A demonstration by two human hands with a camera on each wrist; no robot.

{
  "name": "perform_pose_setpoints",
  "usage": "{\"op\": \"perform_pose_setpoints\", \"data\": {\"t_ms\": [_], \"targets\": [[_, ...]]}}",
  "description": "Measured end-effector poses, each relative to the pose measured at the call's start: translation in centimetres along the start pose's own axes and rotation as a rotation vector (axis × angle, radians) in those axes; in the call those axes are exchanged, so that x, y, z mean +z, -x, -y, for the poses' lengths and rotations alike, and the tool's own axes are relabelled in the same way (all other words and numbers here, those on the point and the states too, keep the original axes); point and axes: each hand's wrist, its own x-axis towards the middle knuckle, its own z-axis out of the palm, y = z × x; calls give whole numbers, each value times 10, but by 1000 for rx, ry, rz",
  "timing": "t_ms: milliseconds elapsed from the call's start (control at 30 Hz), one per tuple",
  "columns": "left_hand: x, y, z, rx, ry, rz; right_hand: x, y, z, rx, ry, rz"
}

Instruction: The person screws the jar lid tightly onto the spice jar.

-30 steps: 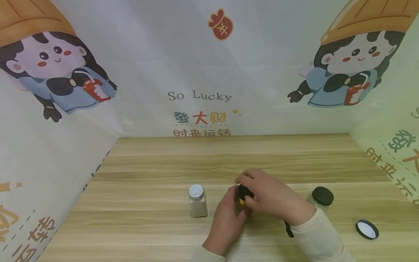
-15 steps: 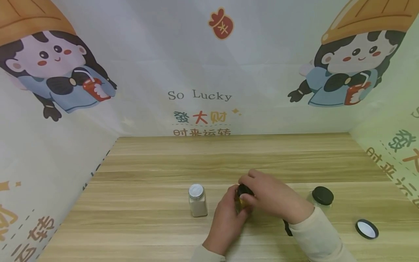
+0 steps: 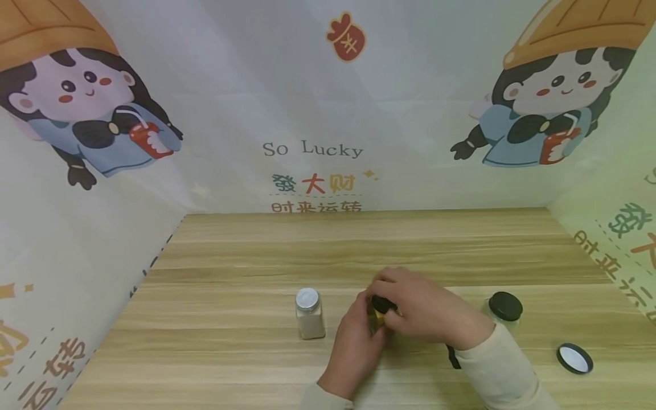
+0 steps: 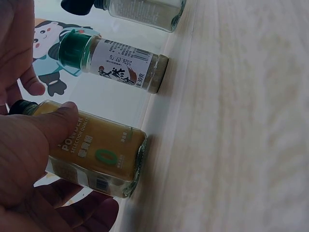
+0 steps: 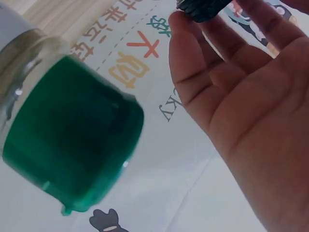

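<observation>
My left hand holds a square glass spice bottle of yellow-brown powder, which stands on the table with its label showing in the left wrist view. Its black cap is pinched by the fingers of my right hand. In the right wrist view the same cap shows at the fingertips of my right hand. A shaker bottle with a green cap stands close by; in the left wrist view this labelled bottle is near the wall, and my right arm hides it from above.
Left of my hands stands a bottle of pale powder with a silvery-white top. To the right are a glass jar with a black lid and a loose black lid with a white liner. A black object is partly under my right sleeve.
My right hand's fingers shift and turn slightly around the black cap. The left hand and the bottle stay in the same place.
</observation>
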Motion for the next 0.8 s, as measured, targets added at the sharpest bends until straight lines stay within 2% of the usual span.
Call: {"op": "perform_pose_setpoints", "data": {"t_ms": [200, 500, 700, 800], "targets": [[0, 1, 1, 9, 2, -7, -1, 1, 1, 33, -5, 20], [0, 0, 0, -11, 42, 12, -5, 2, -2, 99, -4, 52], [0, 0, 0, 7, 6, 2, -2, 1, -1, 29, 18, 22], [0, 0, 1, 5, -1, 4, -1, 1, 0, 11, 11, 33]]}}
